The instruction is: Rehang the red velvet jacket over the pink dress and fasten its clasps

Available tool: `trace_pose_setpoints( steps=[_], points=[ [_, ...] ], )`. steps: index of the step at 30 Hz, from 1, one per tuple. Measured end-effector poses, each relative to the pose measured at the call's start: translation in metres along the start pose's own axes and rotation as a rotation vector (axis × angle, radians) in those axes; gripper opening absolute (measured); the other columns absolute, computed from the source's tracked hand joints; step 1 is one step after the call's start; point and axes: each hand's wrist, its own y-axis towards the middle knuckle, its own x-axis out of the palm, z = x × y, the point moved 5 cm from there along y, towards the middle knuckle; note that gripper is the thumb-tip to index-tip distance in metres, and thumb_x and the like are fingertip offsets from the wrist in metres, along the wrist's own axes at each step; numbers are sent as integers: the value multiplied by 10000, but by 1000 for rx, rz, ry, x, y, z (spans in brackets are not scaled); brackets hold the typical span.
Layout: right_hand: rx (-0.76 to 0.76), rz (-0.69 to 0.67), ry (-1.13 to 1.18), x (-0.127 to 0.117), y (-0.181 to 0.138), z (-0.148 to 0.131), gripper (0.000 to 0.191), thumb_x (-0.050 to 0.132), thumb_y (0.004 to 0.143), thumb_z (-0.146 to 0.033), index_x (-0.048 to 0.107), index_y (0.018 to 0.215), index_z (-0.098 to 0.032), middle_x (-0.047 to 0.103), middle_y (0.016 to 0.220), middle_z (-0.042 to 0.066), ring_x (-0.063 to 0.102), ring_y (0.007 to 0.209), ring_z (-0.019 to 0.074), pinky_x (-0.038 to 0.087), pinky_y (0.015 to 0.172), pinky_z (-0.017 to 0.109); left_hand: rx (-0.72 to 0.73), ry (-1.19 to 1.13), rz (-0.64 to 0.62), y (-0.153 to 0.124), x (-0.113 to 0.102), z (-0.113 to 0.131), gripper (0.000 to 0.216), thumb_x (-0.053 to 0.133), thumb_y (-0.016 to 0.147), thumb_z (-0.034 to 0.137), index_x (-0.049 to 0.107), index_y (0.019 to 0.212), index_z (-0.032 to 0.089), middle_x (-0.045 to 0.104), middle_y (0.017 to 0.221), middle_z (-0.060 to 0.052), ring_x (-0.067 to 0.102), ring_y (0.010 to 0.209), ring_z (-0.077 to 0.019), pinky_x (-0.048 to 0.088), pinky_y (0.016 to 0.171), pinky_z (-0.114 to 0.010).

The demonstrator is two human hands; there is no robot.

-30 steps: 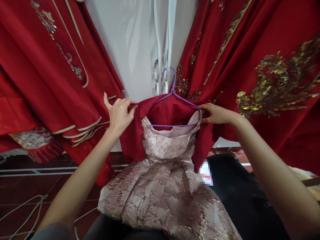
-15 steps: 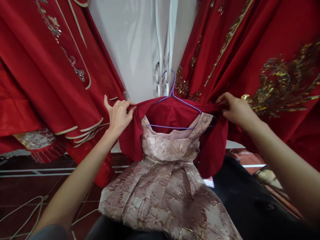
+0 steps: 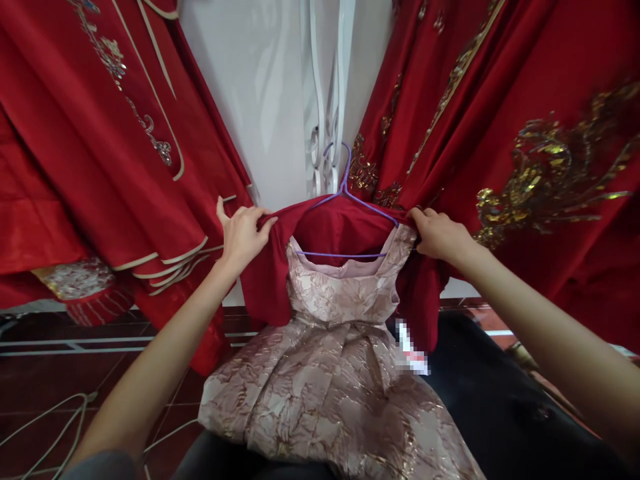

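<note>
A pink brocade dress (image 3: 330, 380) hangs on a purple wire hanger (image 3: 345, 200) in front of me, its skirt spread over my lap. A plain red garment (image 3: 265, 280) is draped over the same hanger behind and around the dress. My left hand (image 3: 243, 233) pinches the red cloth at the hanger's left shoulder. My right hand (image 3: 437, 233) is closed on the red cloth at the right shoulder, beside the pink dress's strap.
Red embroidered gowns hang at the left (image 3: 100, 147) and right (image 3: 500, 133), with gold sequin work (image 3: 545, 167) on the right one. A white scrolled metal grille (image 3: 327, 100) stands against the white wall. White cords (image 3: 55, 420) lie on the dark red floor tiles. Black fabric (image 3: 500, 400) lies at lower right.
My right hand pulled the red cloth out to the right, then came back in to the hanger's right shoulder. My left hand stayed in its grip at the left shoulder.
</note>
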Motion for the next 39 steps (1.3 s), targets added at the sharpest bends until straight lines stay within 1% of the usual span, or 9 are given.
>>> trace_pose_setpoints(
  steps=[6, 9, 11, 14, 18, 23, 30, 35, 39],
  points=[
    [125, 50, -96, -11, 2, 10, 362, 494, 810, -92, 517, 1167, -145, 588, 1119, 178, 588, 1008, 294, 468, 673, 329, 1, 19, 0, 1, -1, 2, 228, 508, 894, 401, 684, 909, 256, 704, 805, -18, 631, 869, -243, 24, 1145, -574],
    [193, 130, -110, -19, 13, 22, 282, 500, 820, -111, 568, 1090, -153, 625, 1069, 178, 615, 952, 276, 455, 681, 322, -22, 34, 15, 2, -2, -1, 226, 509, 896, 404, 678, 927, 257, 714, 834, -25, 634, 885, -247, 29, 1146, -569],
    [231, 90, -86, -14, 21, 29, 239, 541, 809, -169, 603, 1040, -168, 665, 999, 155, 638, 901, 282, 457, 668, 331, -31, 28, 19, 2, -2, -5, 223, 520, 888, 409, 678, 918, 254, 715, 830, -23, 639, 880, -246, 42, 1146, -565],
    [199, 8, 50, -6, 27, 25, 191, 592, 800, -278, 651, 956, -184, 703, 905, 112, 661, 835, 266, 475, 663, 330, -30, 22, 6, 0, -1, -11, 224, 525, 879, 407, 680, 910, 249, 716, 814, -25, 647, 862, -246, 59, 1145, -565],
    [58, 141, 214, -26, 16, -7, 289, 470, 900, -377, 675, 1005, -201, 725, 892, 96, 672, 825, 243, 489, 707, 333, -64, 41, 16, -1, -1, -20, 210, 529, 859, 380, 684, 920, 252, 729, 832, -37, 655, 865, -261, 62, 1140, -573],
    [-31, 96, 119, -47, -6, -46, 360, 527, 870, -474, 671, 1134, -277, 734, 911, 64, 675, 843, 266, 482, 645, 327, -119, 108, 6, 0, 1, -44, 216, 542, 819, 375, 695, 912, 256, 740, 850, -39, 675, 882, -287, 76, 1124, -593],
    [13, 159, 62, -40, -5, -37, 362, 470, 912, -422, 683, 1180, -304, 737, 904, 73, 673, 790, 245, 482, 629, 323, -194, 359, -250, -26, 17, -100, 312, 532, 784, 419, 718, 891, 193, 728, 740, -123, 692, 788, -339, 187, 1059, -633],
    [5, 168, 54, -43, -7, -39, 368, 475, 905, -443, 686, 1177, -314, 735, 860, 66, 665, 758, 236, 482, 622, 318, 190, 162, -433, -42, 8, -90, 166, 542, 781, 343, 689, 814, 273, 731, 816, -38, 672, 892, -270, 58, 1117, -640],
    [-8, 138, 10, -45, -11, -41, 400, 425, 925, -444, 652, 1227, -314, 731, 883, 72, 662, 763, 244, 470, 612, 321, 342, 23, -309, -36, -18, -50, 239, 453, 847, 228, 662, 947, 285, 670, 1149, -42, 597, 1108, -231, -4, 1158, -598]
  ],
)
